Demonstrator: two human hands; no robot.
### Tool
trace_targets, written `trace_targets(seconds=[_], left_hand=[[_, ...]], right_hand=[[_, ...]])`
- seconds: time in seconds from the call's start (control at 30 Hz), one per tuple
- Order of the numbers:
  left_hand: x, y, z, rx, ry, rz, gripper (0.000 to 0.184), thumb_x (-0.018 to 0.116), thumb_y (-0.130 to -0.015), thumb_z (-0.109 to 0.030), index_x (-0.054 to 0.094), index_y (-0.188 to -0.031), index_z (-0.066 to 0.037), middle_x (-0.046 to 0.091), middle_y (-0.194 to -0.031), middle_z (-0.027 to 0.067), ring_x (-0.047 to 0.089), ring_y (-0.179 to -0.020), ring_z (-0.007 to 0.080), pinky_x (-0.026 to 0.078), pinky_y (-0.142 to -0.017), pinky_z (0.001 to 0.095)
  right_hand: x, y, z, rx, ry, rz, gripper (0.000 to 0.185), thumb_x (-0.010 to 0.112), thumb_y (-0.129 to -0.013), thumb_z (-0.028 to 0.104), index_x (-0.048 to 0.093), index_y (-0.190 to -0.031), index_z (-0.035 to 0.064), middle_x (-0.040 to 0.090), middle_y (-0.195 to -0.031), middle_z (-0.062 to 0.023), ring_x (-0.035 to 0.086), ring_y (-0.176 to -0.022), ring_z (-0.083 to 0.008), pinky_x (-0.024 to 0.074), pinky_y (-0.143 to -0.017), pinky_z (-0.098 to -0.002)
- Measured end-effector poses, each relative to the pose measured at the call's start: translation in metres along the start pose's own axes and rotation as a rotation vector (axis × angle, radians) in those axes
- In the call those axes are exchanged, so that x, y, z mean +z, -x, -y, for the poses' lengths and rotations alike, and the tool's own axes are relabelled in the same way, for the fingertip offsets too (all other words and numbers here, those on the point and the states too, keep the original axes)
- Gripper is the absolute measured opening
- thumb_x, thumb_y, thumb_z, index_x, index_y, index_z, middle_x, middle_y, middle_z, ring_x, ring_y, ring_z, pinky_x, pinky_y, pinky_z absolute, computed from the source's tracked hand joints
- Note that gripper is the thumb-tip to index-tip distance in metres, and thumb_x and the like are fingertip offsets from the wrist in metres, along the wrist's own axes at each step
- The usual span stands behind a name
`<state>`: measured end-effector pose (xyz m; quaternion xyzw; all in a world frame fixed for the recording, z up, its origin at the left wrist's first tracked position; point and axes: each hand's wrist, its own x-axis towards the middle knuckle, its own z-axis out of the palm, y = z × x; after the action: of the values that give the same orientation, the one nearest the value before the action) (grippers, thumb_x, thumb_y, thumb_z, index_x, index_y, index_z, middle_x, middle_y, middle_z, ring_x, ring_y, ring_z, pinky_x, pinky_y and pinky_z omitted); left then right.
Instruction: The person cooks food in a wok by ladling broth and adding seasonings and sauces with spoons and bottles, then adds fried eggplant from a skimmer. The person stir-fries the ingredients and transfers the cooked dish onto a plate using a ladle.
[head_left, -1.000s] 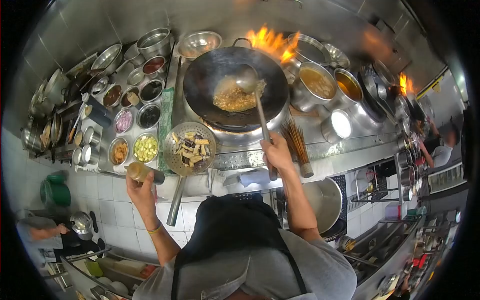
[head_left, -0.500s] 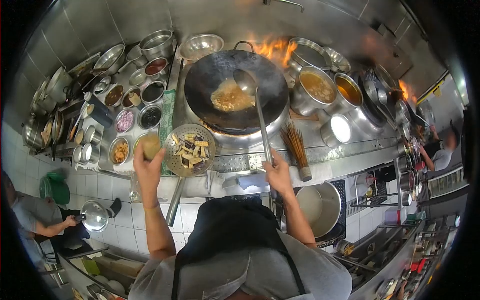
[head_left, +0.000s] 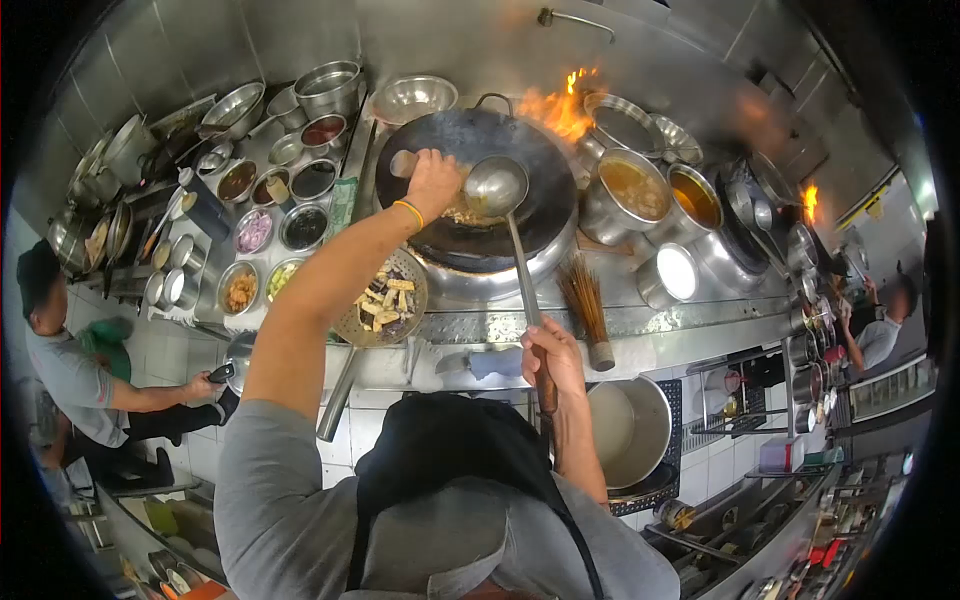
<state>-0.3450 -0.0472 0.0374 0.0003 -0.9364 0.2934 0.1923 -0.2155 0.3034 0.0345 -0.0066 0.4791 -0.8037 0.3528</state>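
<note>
— fingers (head_left: 432,160) of the left hand (head_left: 436,182) wrap around a bottle (head_left: 402,164), held sideways above a dark wok (head_left: 548,170), toward its left rim.

— and the right hand (head_left: 553,355)?

— its fingers curl around the wooden grip of a long ladle (head_left: 497,188), at the counter's (head_left: 655,322) front edge. the ladle's bowl hangs within the wok's rim, just beside the left hand.

— is the bowl touching the food (head_left: 460,217) in the wok?

— cannot tell; the bowl and the left arm cover part of it.

— what lies near the counter's front edge?

— left of the wok, a perforated strainer (head_left: 362,335) bears light and dark pieces (head_left: 385,305), partly behind the left forearm, its handle jutting past the edge. right of the wok lies a bundle of thin sticks (head_left: 588,300).

— and toward the back edge?

— flames (head_left: 560,112) leap by the wok's far right rim, near a pot (head_left: 608,205) of brown liquid.
</note>
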Motion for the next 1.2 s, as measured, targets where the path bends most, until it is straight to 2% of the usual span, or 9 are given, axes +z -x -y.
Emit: trace_targets(seconds=[0.27,0.47,0.53,0.7,0.8,0.83,0.9,1.07,1.2], left_hand=[[0.009,-0.004,-0.001,-0.182,0.262,0.073,0.017,0.061,-0.086,-0.016,0.076,-0.091,-0.01,0.067,-0.101,0.0077,0.064,-0.097,0.0289,0.045,-0.082,0.0445],[-0.005,0.018,0.019,-0.371,0.482,0.12,0.019,0.061,-0.085,-0.012,0.073,-0.098,-0.007,0.066,-0.103,0.0096,0.064,-0.098,0.0302,0.048,-0.081,0.047],[-0.004,0.034,0.026,-0.476,0.575,0.03,0.032,0.065,-0.086,-0.017,0.066,-0.116,-0.009,0.062,-0.11,0.0126,0.062,-0.104,0.0336,0.049,-0.085,0.0474],[-0.02,0.1,0.06,-0.787,0.699,-0.315,0.059,0.081,-0.076,-0.027,0.057,-0.127,-0.009,0.061,-0.118,0.0123,0.061,-0.106,0.0366,0.048,-0.089,0.05],[-0.022,0.156,0.103,-0.961,0.728,-0.343,0.049,0.082,-0.074,-0.026,0.064,-0.116,-0.008,0.068,-0.108,0.0142,0.063,-0.1,0.0382,0.048,-0.088,0.0487],[-0.019,0.173,0.114,-1.013,0.772,-0.347,0.048,0.083,-0.074,-0.027,0.065,-0.114,-0.008,0.07,-0.105,0.0151,0.064,-0.098,0.0387,0.049,-0.088,0.0482],[0.003,0.207,0.134,-1.102,0.761,-0.424,0.039,0.082,-0.071,-0.018,0.067,-0.105,-0.006,0.071,-0.101,0.0184,0.065,-0.096,0.0411,0.051,-0.085,0.0487],[0.088,0.274,0.178,-1.356,0.678,-0.482,0.022,0.075,-0.074,-0.01,0.067,-0.093,-0.002,0.069,-0.099,0.0224,0.065,-0.094,0.0434,0.053,-0.082,0.0501],[0.128,0.303,0.19,-1.427,0.728,-0.527,0.023,0.07,-0.08,-0.013,0.066,-0.098,0.0,0.069,-0.099,0.0268,0.065,-0.097,0.0449,0.052,-0.084,0.0517]], right_hand=[[-0.001,-0.005,0.012,-0.005,0.0,-0.035,0.015,0.062,-0.096,0.01,0.058,-0.107,0.0002,0.059,-0.075,-0.0041,0.05,-0.046,-0.0102,0.0408,-0.035,-0.0281],[0.001,-0.038,0.026,-0.07,0.367,-0.055,0.019,0.063,-0.092,0.008,0.062,-0.109,-0.0009,0.057,-0.069,-0.0022,0.052,-0.043,-0.0105,0.0395,-0.033,-0.0269],[0.004,-0.056,0.025,-0.133,0.508,-0.055,0.017,0.061,-0.093,0.008,0.062,-0.109,0.0012,0.056,-0.069,-0.001,0.051,-0.042,-0.0097,0.0394,-0.034,-0.0264],[-0.006,-0.097,0.002,-0.239,0.829,-0.191,0.027,0.059,-0.094,0.007,0.059,-0.12,0.0008,0.053,-0.067,0.0005,0.049,-0.044,-0.0081,0.037,-0.035,-0.0256],[-0.005,-0.084,0.016,-0.086,0.774,-0.097,0.035,0.061,-0.094,0.008,0.058,-0.128,0.0018,0.052,-0.065,0.0006,0.049,-0.045,-0.0075,0.0363,-0.034,-0.0248],[-0.006,-0.079,0.019,-0.078,0.62,-0.084,0.036,0.061,-0.094,0.008,0.058,-0.13,0.0018,0.051,-0.064,0.0011,0.047,-0.043,-0.0075,0.0364,-0.034,-0.0246],[-0.003,-0.072,0.022,-0.07,0.63,-0.075,0.036,0.06,-0.095,0.008,0.058,-0.131,0.0022,0.05,-0.063,0.0013,0.046,-0.041,-0.008,0.0363,-0.033,-0.0249],[-0.008,-0.091,0.005,-0.199,0.759,-0.111,0.023,0.059,-0.096,0.008,0.059,-0.118,0.0011,0.051,-0.065,-0.0001,0.047,-0.041,-0.0085,0.0369,-0.033,-0.0255],[0.008,-0.083,0.014,-0.154,0.801,-0.104,0.011,0.06,-0.095,0.009,0.058,-0.104,0.0032,0.053,-0.068,-0.0005,0.048,-0.041,-0.0085,0.0372,-0.033,-0.0256]])
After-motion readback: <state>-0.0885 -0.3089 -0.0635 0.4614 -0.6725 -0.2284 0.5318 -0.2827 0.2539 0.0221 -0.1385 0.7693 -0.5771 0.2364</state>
